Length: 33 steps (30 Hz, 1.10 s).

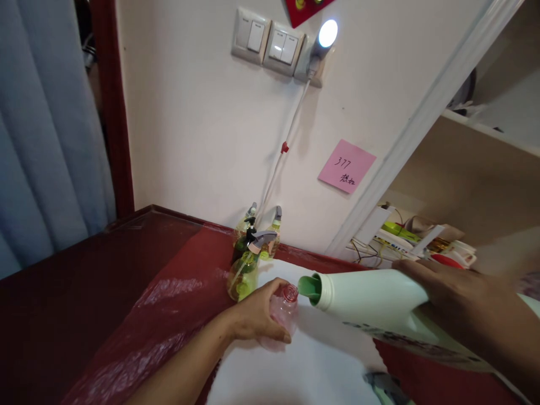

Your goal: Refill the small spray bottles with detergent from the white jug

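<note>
Pink bottle (pixel 286 308) sits wrapped in left fingers (pixel 270 332), jug spout (pixel 310 287) alongside.

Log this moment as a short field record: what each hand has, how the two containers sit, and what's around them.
left hand: wrapped around small pink bottle, cap off, upright on white sheet
right hand: grips large white jug, tipped sideways
green spout: right beside the pink bottle's open mouth; flow not visible
behind: spray bottles by the wall
surface: red table
wall: pink note, switches
</note>
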Each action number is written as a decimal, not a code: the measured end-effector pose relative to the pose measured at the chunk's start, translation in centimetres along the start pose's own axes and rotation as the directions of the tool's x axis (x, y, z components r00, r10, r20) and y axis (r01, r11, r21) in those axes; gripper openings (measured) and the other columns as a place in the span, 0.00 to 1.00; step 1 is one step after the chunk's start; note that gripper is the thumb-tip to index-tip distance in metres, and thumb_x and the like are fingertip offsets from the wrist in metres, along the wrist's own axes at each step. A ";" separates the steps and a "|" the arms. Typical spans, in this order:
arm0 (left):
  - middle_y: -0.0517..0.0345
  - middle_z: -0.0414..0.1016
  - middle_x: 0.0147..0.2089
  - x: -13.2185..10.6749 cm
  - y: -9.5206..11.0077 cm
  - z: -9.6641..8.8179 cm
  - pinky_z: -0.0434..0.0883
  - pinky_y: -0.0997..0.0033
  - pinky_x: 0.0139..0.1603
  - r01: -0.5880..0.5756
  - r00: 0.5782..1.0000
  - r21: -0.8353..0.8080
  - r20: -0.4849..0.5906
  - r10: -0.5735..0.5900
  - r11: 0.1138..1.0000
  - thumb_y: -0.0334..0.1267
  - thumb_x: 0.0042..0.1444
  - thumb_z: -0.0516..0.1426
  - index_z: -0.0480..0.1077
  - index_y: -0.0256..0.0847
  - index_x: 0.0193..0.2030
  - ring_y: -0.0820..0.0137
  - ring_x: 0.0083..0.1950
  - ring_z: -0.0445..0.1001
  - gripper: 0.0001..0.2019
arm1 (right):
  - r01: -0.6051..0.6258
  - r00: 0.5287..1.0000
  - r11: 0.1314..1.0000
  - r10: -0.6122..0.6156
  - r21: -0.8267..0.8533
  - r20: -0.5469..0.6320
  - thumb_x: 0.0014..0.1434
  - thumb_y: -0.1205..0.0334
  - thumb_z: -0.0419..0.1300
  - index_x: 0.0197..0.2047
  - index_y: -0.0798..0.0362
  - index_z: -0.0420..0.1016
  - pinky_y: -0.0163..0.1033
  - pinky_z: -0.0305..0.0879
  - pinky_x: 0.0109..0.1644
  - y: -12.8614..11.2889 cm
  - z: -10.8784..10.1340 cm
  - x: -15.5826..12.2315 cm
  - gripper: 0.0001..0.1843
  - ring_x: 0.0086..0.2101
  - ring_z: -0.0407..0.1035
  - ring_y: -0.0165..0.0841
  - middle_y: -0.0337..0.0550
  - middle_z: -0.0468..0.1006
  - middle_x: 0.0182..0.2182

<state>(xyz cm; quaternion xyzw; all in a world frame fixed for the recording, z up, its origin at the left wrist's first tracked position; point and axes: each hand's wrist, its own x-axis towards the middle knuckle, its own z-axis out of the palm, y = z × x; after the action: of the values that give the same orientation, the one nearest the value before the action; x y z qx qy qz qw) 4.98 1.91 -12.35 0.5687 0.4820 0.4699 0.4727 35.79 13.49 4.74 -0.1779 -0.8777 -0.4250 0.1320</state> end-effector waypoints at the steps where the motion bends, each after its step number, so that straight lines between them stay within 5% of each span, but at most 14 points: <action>1: 0.58 0.72 0.47 0.0 0.0 0.0 0.71 0.68 0.42 0.002 1.000 0.004 0.002 -0.002 1.000 0.34 0.33 0.73 0.67 0.44 0.55 0.64 0.44 0.71 0.38 | 0.002 1.000 1.000 -0.002 -0.004 0.001 0.46 0.71 0.51 0.44 0.46 0.72 0.35 0.61 0.21 0.0 -0.1 0.0 0.22 0.21 0.75 0.36 0.35 0.80 0.26; 11: 0.56 0.73 0.50 0.0 0.2 -0.3 0.71 0.61 0.51 -0.015 1.000 0.049 0.001 0.015 0.999 0.36 0.33 0.74 0.68 0.44 0.56 0.58 0.52 0.72 0.39 | 0.009 1.000 1.000 -0.009 -0.026 -0.002 0.48 0.70 0.51 0.44 0.46 0.74 0.34 0.61 0.19 0.4 -0.2 -0.1 0.21 0.20 0.75 0.36 0.37 0.82 0.27; 21: 0.59 0.72 0.45 0.0 0.1 -0.1 0.69 0.71 0.36 0.010 1.000 -0.017 0.026 -0.010 1.000 0.33 0.33 0.72 0.66 0.43 0.55 0.69 0.38 0.69 0.38 | -0.015 1.000 1.000 0.015 -0.020 -0.008 0.45 0.70 0.50 0.42 0.47 0.75 0.35 0.63 0.19 0.4 -0.6 -0.3 0.22 0.20 0.75 0.36 0.38 0.82 0.26; 33: 0.62 0.70 0.44 0.0 0.2 -0.1 0.66 0.74 0.33 0.025 1.000 -0.035 0.019 -0.025 0.999 0.33 0.33 0.72 0.67 0.43 0.53 0.73 0.35 0.65 0.37 | -0.011 0.998 0.997 0.006 -0.072 -0.067 0.45 0.70 0.48 0.37 0.48 0.75 0.35 0.63 0.17 -0.2 -1.5 0.6 0.19 0.18 0.75 0.36 0.41 0.82 0.26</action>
<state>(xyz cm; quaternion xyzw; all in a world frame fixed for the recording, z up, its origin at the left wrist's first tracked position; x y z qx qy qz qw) 4.90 1.90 -12.11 0.5584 0.4762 0.4672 0.4931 35.30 12.34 5.72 -0.1721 -0.8561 -0.4615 0.1564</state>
